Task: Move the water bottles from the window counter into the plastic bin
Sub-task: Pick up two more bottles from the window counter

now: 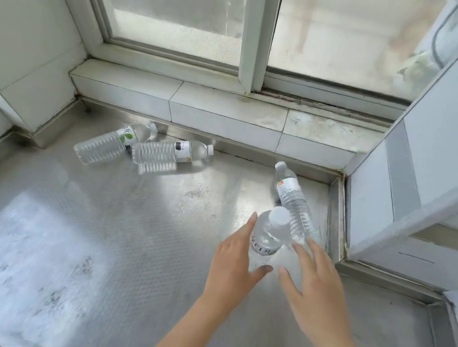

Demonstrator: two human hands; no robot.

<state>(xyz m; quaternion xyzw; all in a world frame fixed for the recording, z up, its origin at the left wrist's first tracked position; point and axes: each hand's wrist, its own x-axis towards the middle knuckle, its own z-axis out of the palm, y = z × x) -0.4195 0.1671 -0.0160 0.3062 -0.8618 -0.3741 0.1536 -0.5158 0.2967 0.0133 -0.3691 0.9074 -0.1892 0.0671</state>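
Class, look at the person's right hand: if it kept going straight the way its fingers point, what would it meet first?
Probably the lying water bottle just beyond the right hand fingertips, though depth is uncertain.

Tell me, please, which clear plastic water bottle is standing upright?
The clear plastic bottle between both hands, white cap up; the other three lie flat on the steel counter.

Bright daylight through window [186, 11]; glare patch on steel counter [19, 255]; soft overall, wide-angle bending at edges.

You've got one clear capped bottle [267, 234] upright between your hands, three more [105, 142] [170, 153] [293, 200] lying flat on the counter [125, 232].
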